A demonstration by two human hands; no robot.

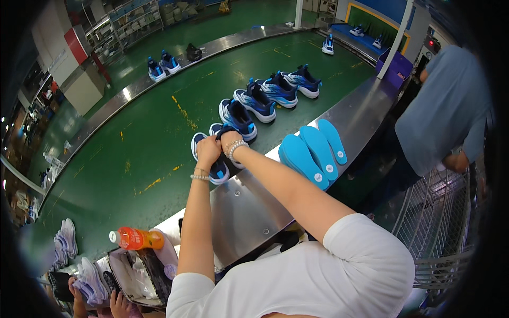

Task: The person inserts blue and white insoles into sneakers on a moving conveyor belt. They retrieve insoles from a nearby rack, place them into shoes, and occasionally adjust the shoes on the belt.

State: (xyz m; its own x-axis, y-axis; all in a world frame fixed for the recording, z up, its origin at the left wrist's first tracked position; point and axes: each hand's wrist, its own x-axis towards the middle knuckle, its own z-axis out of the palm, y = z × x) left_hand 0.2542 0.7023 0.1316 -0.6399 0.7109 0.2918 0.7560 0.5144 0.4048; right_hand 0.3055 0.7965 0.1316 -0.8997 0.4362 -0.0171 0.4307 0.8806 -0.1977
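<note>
Navy, white and light-blue sneakers (254,100) stand in a slanting row on the green belt. At its near end my hands are close together over two sneakers. My left hand (208,150) is closed at the opening of the nearest sneaker (219,171), its fingertips partly hidden. Just right of it, my right hand (231,140) is closed on the dark upper of the neighbouring sneaker (214,129). Beaded bracelets circle both wrists. To the right of my right forearm, several turquoise insoles (313,151) lie in overlapping stacks on the metal ledge (249,204).
An orange drink bottle (139,238) lies beside an open box (140,275) at lower left, near another person's hands (119,306) and pale sneakers (91,283). A person in a grey-blue top (445,111) stands right, by a wire cart (437,222). A purple bin (395,70) sits beyond.
</note>
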